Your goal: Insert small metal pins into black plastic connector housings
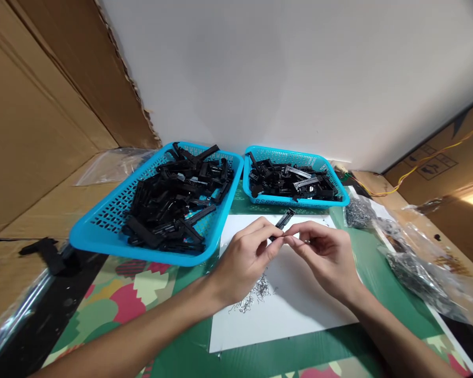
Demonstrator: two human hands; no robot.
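Note:
My left hand [254,252] is closed on a narrow black plastic part [286,218], whose far end sticks out beyond the fingers. Thumb and fingertips of my right hand [323,252] are pinched together, touching the left fingertips at the near end of that part. Whatever sits in the right pinch is too small to make out. Below both hands lies a white sheet [291,310]. A loose pile of small, thin metal pieces, apparently wire springs [256,294], rests on it, partly hidden by my left hand.
Two blue baskets hold many black plastic parts: a larger basket [142,254] at left, a smaller basket [299,200] at back right. Clear bags of small pieces [413,273] lie at right. A black part [49,254] is at far left. A white wall [236,73] rises behind.

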